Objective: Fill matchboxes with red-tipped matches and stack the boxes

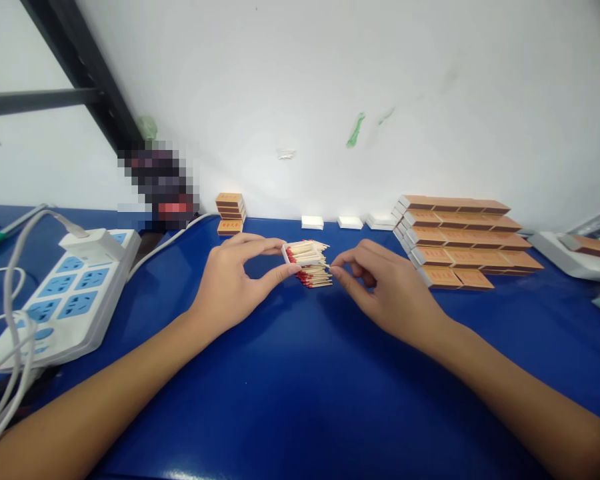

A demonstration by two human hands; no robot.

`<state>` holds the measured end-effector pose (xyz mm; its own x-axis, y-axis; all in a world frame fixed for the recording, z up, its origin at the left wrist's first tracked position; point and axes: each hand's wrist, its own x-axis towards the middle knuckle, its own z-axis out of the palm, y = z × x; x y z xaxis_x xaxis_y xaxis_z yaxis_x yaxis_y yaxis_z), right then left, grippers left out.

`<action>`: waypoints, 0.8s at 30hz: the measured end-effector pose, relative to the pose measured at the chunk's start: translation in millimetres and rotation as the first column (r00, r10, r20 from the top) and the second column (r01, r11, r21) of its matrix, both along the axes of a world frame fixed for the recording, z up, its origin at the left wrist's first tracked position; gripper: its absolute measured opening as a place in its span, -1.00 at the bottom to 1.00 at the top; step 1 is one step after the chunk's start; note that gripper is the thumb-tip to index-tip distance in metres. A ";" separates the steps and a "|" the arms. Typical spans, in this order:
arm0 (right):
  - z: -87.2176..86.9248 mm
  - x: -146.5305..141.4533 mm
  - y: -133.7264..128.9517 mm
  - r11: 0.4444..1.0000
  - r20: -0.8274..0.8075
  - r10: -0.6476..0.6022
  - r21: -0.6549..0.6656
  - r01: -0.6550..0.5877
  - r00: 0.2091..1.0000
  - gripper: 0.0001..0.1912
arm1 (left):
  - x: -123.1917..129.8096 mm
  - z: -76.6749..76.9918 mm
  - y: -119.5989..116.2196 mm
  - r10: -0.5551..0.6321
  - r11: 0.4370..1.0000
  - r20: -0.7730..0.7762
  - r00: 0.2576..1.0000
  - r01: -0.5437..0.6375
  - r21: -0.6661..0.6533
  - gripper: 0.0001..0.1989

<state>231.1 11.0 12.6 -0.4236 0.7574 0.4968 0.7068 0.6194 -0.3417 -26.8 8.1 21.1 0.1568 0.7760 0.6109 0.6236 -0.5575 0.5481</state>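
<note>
Between thumb and fingers, my left hand (233, 277) grips a small white matchbox tray (285, 254) by its left end. Red-tipped matches (305, 252) lie in the tray, heads to the left, some sticking out past its right side. Just below and behind the tray is a loose pile of matches (319, 279) on the blue table, partly hidden by the tray. My right hand (393, 287) is closed in a pinch at the right of the pile, with the tip of a match between thumb and forefinger.
Stacked brown matchboxes (460, 237) stand at the right, and a smaller stack (230, 210) at the back left. White trays (313, 222) line the wall. A white power strip (107, 293) with cables lies left. A white object (555, 253) sits far right.
</note>
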 end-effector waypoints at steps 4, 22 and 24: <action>-7.6 1.1 4.5 0.990 0.077 0.104 -0.108 -0.095 0.992 -0.88 | 0.0 0.8 -0.4 0.016 1.000 -0.017 1.000 -0.015 0.008 -0.75; -11.4 1.0 6.2 0.977 0.143 0.153 -0.168 -0.128 0.978 -0.91 | -0.6 -0.9 0.9 -0.006 1.000 -0.042 0.999 0.006 0.017 -0.77; -11.9 1.5 6.4 0.977 0.141 0.156 -0.171 -0.131 0.978 -0.90 | -1.2 -1.8 1.3 -0.004 1.000 -0.035 0.999 0.004 0.011 -0.76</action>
<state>232.5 17.5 0.8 -0.5949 0.7474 0.2956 0.6659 0.6643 -0.3395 -28.0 9.4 19.3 0.1813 0.7686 0.6135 0.6401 -0.5658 0.5197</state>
